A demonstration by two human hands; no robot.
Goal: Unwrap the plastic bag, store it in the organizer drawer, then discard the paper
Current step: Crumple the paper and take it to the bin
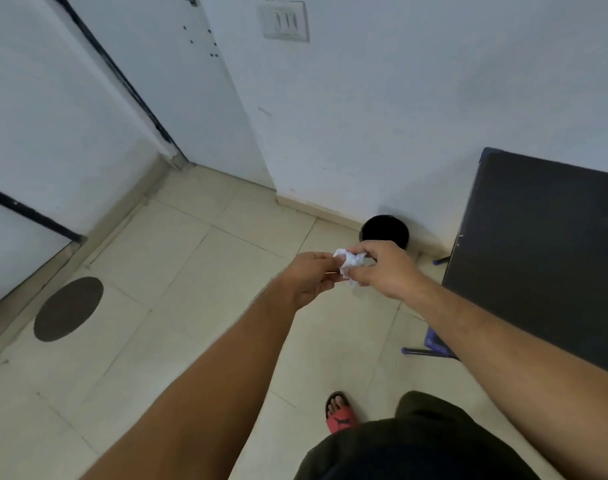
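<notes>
A crumpled white paper (349, 263) is pinched between both hands in front of me, above the tiled floor. My left hand (311, 280) grips its left side with fingertips. My right hand (382, 270) holds its right side, thumb under and fingers over. Just beyond the hands a round black bin (385, 230) stands on the floor against the wall, partly hidden by my right hand. No plastic bag or organizer drawer shows in this view.
A dark table (538, 244) with blue legs stands at the right against the wall. A dark round mat (68, 309) lies on the floor at left near white doors (53, 133). My foot in a red slipper (340, 415) is below.
</notes>
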